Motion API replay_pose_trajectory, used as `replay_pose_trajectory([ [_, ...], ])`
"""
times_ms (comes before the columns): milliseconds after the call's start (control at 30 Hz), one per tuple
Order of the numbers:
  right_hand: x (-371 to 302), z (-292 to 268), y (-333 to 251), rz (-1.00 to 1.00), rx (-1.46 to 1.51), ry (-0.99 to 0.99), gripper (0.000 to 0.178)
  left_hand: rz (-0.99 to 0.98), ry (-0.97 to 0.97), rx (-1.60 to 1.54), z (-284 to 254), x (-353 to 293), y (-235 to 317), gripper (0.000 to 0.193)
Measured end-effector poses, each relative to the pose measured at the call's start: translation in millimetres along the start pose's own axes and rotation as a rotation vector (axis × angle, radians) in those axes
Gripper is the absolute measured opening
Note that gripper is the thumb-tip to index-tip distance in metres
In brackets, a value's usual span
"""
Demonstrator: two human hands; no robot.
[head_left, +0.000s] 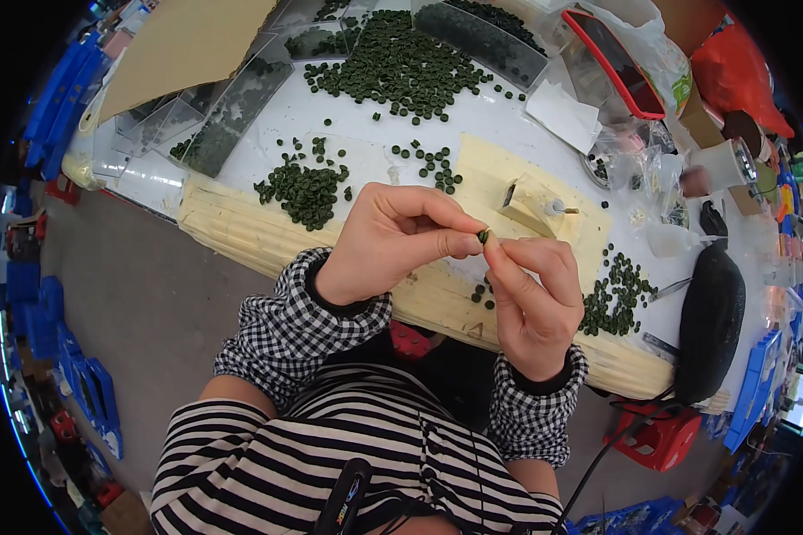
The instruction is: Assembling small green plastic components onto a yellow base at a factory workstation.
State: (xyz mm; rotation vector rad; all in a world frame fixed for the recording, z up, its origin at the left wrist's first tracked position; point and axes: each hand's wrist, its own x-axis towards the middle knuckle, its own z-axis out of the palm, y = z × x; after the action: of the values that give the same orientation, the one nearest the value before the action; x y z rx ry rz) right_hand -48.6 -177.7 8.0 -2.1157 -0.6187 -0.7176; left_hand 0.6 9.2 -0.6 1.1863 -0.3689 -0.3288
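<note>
In front of my chest, a small dark green round piece [483, 236] is pinched between the thumb and forefinger of my left hand [401, 236]. My right hand [537, 299] meets it from the other side, its thumb and forefinger pressed together against the piece. Whether those fingertips also hold some tiny part is too small to tell. Just beyond them, a yellowish block with a small metal-tipped fixture [535, 207] stands on a cream taped sheet [491, 159]. Similar green pieces form a heap [305, 192] left of my hands and another group [617, 296] to the right.
A large pile of green pieces [401, 67] and clear trays [241, 116] fill the far side. A red-edged phone [614, 64] leans at far right, near a white tissue [562, 116]. A black wrapped object [712, 312] lies at right. A padded cream edge [241, 234] borders the table.
</note>
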Motion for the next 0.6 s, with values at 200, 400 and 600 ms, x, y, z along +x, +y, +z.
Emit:
replay_pose_trajectory([
  [200, 0.0, 0.5, 0.9, -0.019, -0.037, 0.010, 0.044, -0.050, -0.006, 0.031, -0.4, -0.4, 2.5, 0.013],
  [400, 0.4, 1.8, -1.5, 0.003, -0.012, 0.041, 0.040, 0.045, 0.020, 0.012, 4.4, -0.3, 0.4, 0.013],
  [600, -0.6, 1.1, -5.4, 0.089, 0.089, 0.046, 0.037, 0.205, 0.010, 0.068, 6.5, 1.7, -3.4, 0.017],
])
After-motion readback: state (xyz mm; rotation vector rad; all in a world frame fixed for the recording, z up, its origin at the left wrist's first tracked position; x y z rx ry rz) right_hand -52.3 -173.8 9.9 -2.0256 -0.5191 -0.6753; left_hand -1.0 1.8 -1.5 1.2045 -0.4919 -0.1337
